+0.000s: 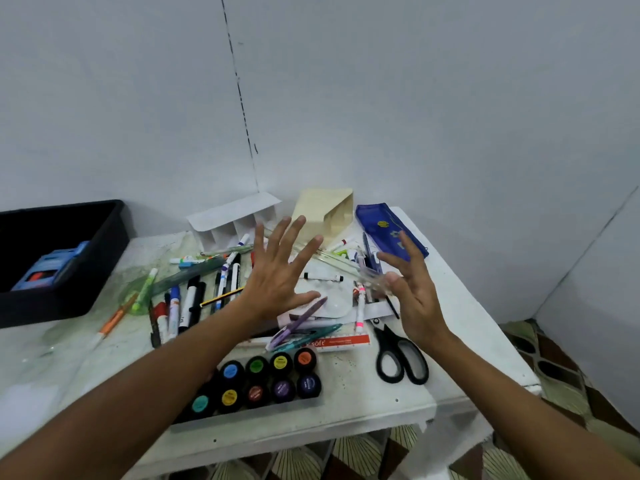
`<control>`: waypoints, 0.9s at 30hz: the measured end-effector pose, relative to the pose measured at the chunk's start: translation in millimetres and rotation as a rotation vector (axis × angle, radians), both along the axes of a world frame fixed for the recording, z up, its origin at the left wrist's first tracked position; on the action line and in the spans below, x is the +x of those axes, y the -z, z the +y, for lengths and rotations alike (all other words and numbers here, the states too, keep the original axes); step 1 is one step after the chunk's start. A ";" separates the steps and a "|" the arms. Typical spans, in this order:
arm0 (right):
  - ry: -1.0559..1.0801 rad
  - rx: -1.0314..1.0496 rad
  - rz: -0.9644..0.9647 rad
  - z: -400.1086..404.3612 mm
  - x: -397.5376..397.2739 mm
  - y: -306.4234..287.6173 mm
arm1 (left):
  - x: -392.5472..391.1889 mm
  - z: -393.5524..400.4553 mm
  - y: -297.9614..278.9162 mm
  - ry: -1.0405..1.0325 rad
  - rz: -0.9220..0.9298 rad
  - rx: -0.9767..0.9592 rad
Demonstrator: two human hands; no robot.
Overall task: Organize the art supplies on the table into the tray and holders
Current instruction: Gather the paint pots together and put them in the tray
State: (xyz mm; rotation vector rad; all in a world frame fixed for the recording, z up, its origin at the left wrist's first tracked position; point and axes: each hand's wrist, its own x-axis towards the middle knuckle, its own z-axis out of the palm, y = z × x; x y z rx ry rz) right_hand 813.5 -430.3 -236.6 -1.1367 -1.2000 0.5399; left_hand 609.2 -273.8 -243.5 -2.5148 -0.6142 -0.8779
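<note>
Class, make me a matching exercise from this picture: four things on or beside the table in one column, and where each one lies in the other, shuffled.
Things:
1. scissors
2. black tray
3. blue pouch
4. paint pots

Places:
A. far right corner
B. front, in two rows
C. left edge
D. right side, under the right hand

Pairs: 1-D, 2-C, 3-A, 4-B

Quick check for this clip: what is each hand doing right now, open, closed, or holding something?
Left hand: open, fingers spread above the pile, holding nothing.
Right hand: fingers straight and relaxed, open; nothing clearly held.
</note>
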 end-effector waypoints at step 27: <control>-0.312 0.102 -1.297 16.1 -99.4 47.2 | -190.8 -90.2 22.7 -0.035 0.308 -0.588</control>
